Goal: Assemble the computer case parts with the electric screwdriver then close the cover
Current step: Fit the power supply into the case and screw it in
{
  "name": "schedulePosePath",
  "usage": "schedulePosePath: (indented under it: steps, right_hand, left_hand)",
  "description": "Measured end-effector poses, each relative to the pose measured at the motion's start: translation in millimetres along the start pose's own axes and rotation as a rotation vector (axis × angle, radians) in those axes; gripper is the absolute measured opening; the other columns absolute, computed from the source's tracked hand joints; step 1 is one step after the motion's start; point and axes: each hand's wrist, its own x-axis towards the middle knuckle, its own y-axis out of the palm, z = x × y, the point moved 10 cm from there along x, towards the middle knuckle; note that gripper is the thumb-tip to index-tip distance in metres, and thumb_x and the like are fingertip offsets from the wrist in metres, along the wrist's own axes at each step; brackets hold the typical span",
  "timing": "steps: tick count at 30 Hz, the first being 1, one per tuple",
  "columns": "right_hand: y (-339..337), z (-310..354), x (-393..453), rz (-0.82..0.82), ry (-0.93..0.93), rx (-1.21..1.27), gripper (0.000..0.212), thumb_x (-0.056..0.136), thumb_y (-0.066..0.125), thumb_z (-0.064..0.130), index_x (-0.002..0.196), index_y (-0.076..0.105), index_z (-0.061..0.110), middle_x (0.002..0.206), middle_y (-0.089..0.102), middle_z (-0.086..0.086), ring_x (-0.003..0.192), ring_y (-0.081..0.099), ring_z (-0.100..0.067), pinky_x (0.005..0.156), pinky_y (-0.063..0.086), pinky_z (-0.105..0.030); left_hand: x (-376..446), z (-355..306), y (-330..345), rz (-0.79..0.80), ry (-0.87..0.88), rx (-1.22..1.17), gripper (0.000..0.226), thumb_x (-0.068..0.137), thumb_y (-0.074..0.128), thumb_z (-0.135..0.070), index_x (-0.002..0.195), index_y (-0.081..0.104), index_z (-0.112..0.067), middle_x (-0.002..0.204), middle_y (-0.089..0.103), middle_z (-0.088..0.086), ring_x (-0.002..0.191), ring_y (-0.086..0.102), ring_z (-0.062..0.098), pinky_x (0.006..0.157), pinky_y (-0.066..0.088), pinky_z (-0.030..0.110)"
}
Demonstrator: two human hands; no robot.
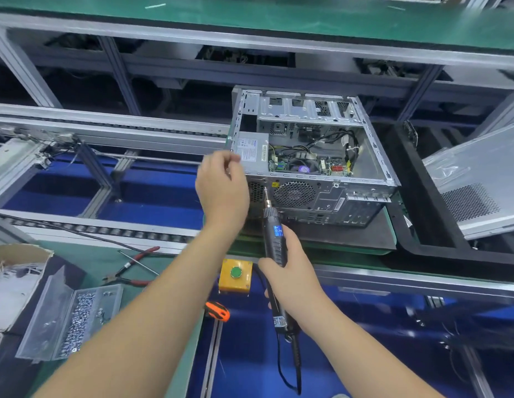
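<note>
Assembly-line setting: a green-topped bench (278, 15) spans the top of the frame above grey aluminium framing (118, 70), roller conveyor rails (106, 229) cross the left over a blue floor (152, 191), and a green mat (103, 262) covers the lower-left worktop.

Left hand (221, 188) raised, fingers curled (empty?) — right hand (290, 271) gripping.

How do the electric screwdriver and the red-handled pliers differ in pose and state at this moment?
The electric screwdriver is gripped by the right hand; the red-handled pliers lie untouched on the green mat. The screwdriver is raised, with its bit pointing up at the rear panel of the computer case; the pliers lie flat with their handles spread apart. The screwdriver has a black body and a trailing cord; the pliers have none. Both are hand tools.
</note>
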Motion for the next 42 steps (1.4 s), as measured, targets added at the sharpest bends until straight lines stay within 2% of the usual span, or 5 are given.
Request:
schedulePosePath:
  steps: [3,10,16,34,42]
  right_hand:
    - [-1.0,1.6,-1.3,-0.003,-0.017,-0.002,0.073,0.093,0.059,0.019,0.104,0.031,0.086,0.098,0.067,0.004,0.067,0.061,-0.02,0.069,0.062,-0.053]
    - [7.1,-3.8,2.7,0.024,-0.025,0.01,0.067,0.091,0.059,0.02,0.124,0.037,0.075,0.095,0.068,0.004,0.061,0.059,-0.016,0.063,0.061,-0.046]
    - [0.9,-5.4,1.8,0.019,-0.02,0.008,0.068,0.091,0.057,0.02,0.131,0.036,0.071,0.097,0.068,0.003,0.058,0.059,-0.016,0.062,0.061,-0.045]
    - [-8.7,-19.6,1.7,0.047,0.013,-0.018,0.068,0.091,0.059,0.026,0.131,0.034,0.075,0.097,0.067,0.013,0.057,0.062,-0.013,0.061,0.062,-0.042]
    - [-16.6,-22.5,7.8,0.113,-0.032,0.016,0.069,0.086,0.06,0.028,0.112,0.034,0.087,0.096,0.065,0.024,0.056,0.063,-0.013,0.051,0.054,-0.027]
  left_hand:
    - [59.9,-26.4,40.7,0.239,0.277,0.357,0.035,0.101,0.041,-0.03,0.118,0.069,-0.017,0.124,0.066,0.003,0.113,0.059,0.026,0.097,0.043,0.041]
    - [115.3,6.0,138.3,0.767,0.386,0.861,0.082,0.096,0.026,-0.07,0.156,0.033,-0.015,0.162,0.033,0.008,0.15,0.027,0.03,0.121,0.016,0.061]
    - [110.9,19.0,150.8,0.778,0.359,0.862,0.09,0.09,0.02,-0.078,0.159,0.03,-0.022,0.167,0.025,0.001,0.157,0.008,0.025,0.123,0.001,0.061]
    - [110.4,-14.0,152.5,0.688,0.544,1.035,0.08,0.082,0.021,-0.077,0.114,0.064,-0.017,0.102,0.067,0.005,0.111,0.057,0.028,0.119,0.017,0.052]
    - [125.7,-8.1,195.7,0.991,0.426,1.178,0.078,0.09,0.033,-0.072,0.145,0.049,-0.018,0.147,0.052,0.005,0.13,0.052,0.031,0.107,0.043,0.051]
